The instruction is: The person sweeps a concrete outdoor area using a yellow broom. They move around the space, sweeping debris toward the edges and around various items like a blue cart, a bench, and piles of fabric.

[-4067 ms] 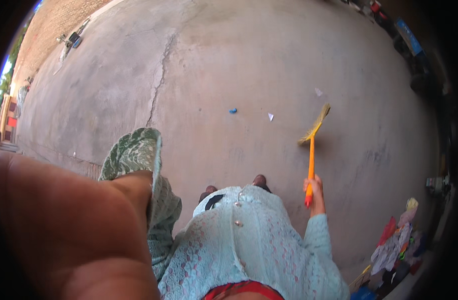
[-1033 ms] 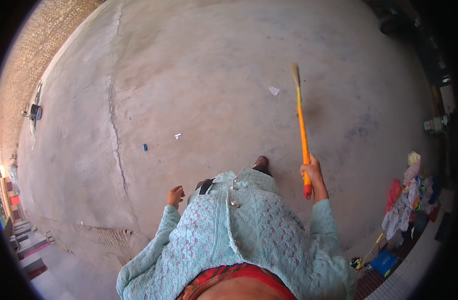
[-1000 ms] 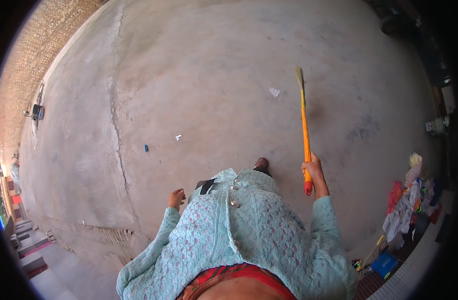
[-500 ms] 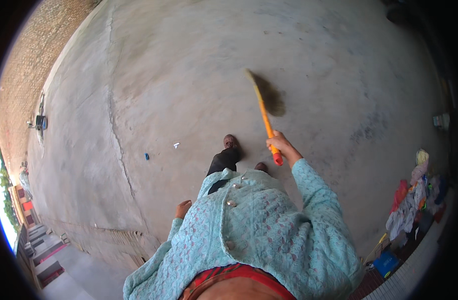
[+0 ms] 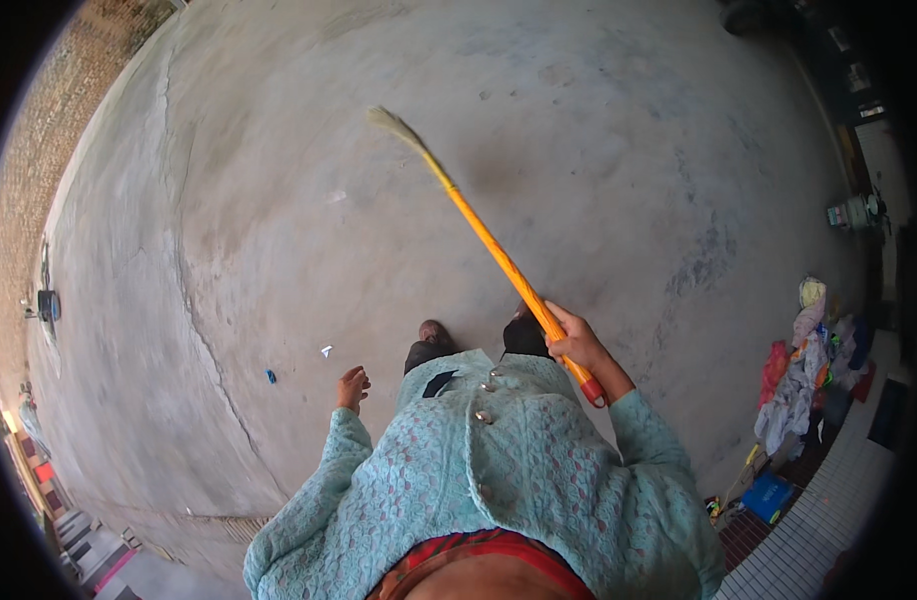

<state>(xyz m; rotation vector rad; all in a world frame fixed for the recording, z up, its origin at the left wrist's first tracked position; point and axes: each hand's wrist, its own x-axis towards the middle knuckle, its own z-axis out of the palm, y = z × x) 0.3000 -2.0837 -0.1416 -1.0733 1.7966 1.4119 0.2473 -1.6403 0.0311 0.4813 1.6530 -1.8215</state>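
My right hand point(image 5: 582, 345) is wrapped round the lower part of a long orange broom handle. The broom point(image 5: 500, 257) slants up and to the left, and its pale bristles point(image 5: 393, 124) point away from me over the concrete floor. Just below my grip the red end of the handle sticks out. My left hand point(image 5: 352, 388) hangs by my left side with loosely bent fingers, holding nothing. Nearest to it lie a small white scrap point(image 5: 327, 351) and a small blue scrap point(image 5: 271, 376).
A long crack point(image 5: 188, 300) runs through the concrete floor point(image 5: 309, 240) on the left. Heaped clothes and bags point(image 5: 799, 375) lie at the right, with a blue box point(image 5: 768, 498) nearer me. A brick surface point(image 5: 54, 130) borders the far left. My shoes stand just ahead.
The broom head has swung left and lifted, and my right hand has come nearer my body. My left hand has moved out from my jacket. The scraps sit lower left in view.
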